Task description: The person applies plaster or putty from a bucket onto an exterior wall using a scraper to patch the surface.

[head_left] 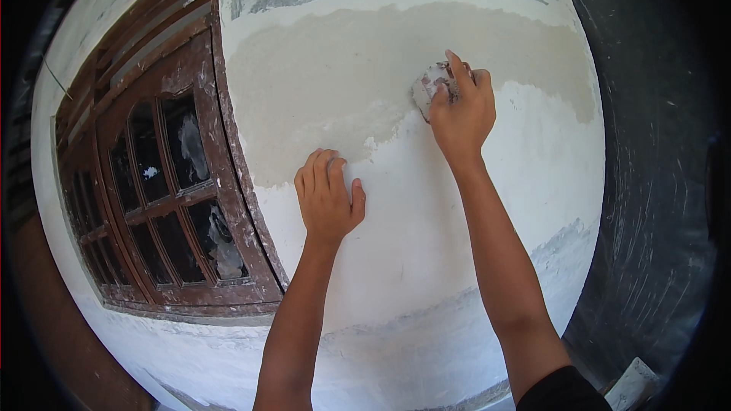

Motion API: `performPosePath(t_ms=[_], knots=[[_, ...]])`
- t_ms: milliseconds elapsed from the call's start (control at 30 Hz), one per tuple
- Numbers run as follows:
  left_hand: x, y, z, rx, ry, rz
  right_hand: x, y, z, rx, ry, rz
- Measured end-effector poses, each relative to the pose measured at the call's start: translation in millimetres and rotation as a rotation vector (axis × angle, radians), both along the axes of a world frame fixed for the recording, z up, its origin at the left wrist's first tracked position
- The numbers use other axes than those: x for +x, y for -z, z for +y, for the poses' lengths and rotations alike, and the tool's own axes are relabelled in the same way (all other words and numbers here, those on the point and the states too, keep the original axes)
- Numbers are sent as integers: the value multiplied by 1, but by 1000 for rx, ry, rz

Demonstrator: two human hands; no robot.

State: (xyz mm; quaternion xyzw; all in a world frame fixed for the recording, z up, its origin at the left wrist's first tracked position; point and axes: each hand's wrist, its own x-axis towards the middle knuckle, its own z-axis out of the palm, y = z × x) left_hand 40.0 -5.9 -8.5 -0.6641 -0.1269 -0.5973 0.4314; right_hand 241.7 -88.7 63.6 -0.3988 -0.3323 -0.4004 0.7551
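A small, pale sanding pad [431, 88], smeared with white dust, lies flat against the wall [426, 243] where grey plaster meets white.

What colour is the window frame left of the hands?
Dark reddish-brown, smeared with white plaster, on the window frame. The head view shows it.

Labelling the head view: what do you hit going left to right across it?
Brown wooden window frame → left hand flat on the white wall → right hand pressing a plaster-caked pad to the wall → dark surface at the right edge.
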Motion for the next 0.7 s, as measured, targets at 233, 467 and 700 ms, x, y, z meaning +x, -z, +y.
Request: performPosePath(t_ms=[233, 467, 700], knots=[[1, -3, -3, 3, -21, 16, 9, 1, 7, -29, -14, 17], [1, -2, -1, 11, -13, 8, -2, 16, 10, -266, -220, -188], [-1, -1, 1, 10, -24, 6, -11, 20, 0, -340, -305, -255]])
